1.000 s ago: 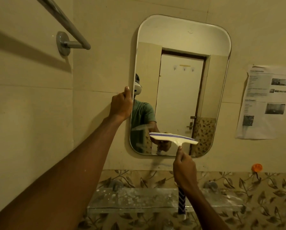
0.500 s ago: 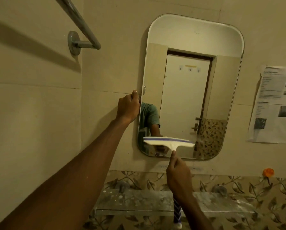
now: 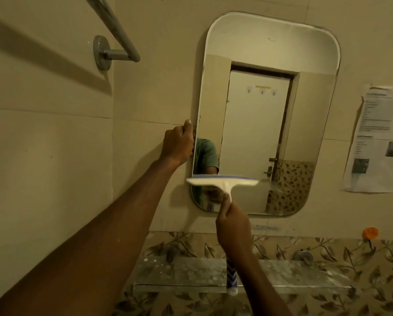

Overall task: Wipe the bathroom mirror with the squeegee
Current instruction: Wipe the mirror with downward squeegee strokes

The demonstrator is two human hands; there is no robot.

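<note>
I have the right hand (image 3: 233,229) closed around the squeegee (image 3: 222,181), its fingers wrapped tight on the handle just below the white neck, with the dark striped end of the handle sticking out under the wrist. The squeegee's blade sits crosswise above those fingers, roughly level, lying over the lower left part of the mirror (image 3: 266,115); its left tip reaches a little past the mirror's left edge. The blade looks smeared, so I cannot tell whether its rubber edge is pressed on the glass or just off it. My left hand (image 3: 178,144) is up and to the left of the right fingers, curled on the mirror's left edge about halfway up, thumb tip pointing upward against the rim; the fingers there are bent narrow around the edge. The mirror hangs upright on the pale tiled wall and reflects a white door and a bit of green sleeve just right of my left fingers. Below the right fingers a glass shelf (image 3: 181,274) runs along the leaf-patterned tiles, speckled with white spots. Far left and above the left fingers a grey towel rail (image 3: 113,30) juts from the wall. Well to the right of both hands a printed paper sheet (image 3: 380,137) is stuck on the wall, and an orange hook (image 3: 370,232) sits below it.
</note>
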